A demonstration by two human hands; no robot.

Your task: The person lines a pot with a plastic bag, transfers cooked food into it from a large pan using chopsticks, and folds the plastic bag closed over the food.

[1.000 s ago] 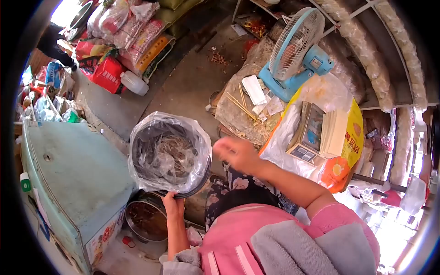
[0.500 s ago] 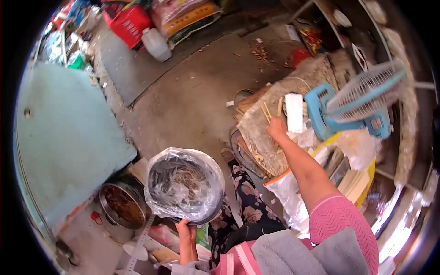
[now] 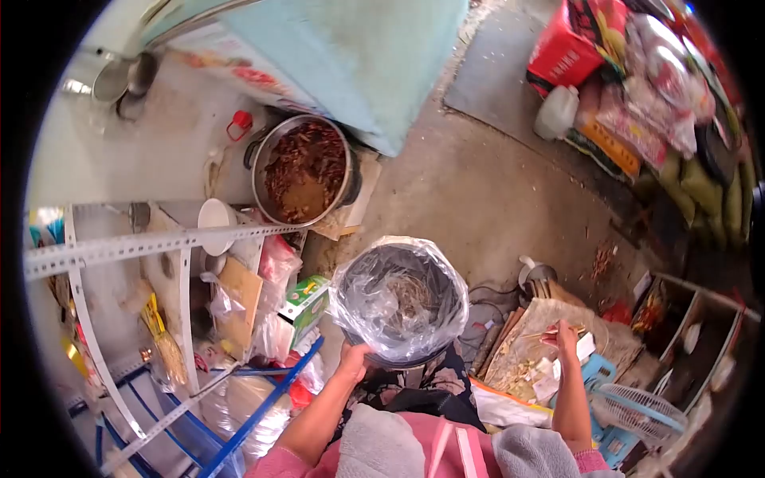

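Note:
A dark bucket lined with a clear plastic bag (image 3: 401,301) is upright in front of my body, with some thin brownish material in its bottom. My left hand (image 3: 353,362) grips its near left rim. Over the worn board (image 3: 518,342) at the right, my right hand (image 3: 564,338) is closed on thin wooden chopsticks, partly hidden by the fingers. White paper packets (image 3: 547,381) lie on that board below my right hand, beside the blue fan (image 3: 637,414).
A large pot of dark red-brown food (image 3: 304,171) stands at upper left, by a pale blue cabinet (image 3: 351,56). A metal shelf rack (image 3: 119,248) fills the left. Sacks (image 3: 629,127) and a plastic jug (image 3: 557,113) are at upper right.
The view has swung left, bringing the pot and rack into the middle and left. My right hand has reached the board and closed on chopsticks. My left hand still holds the bucket.

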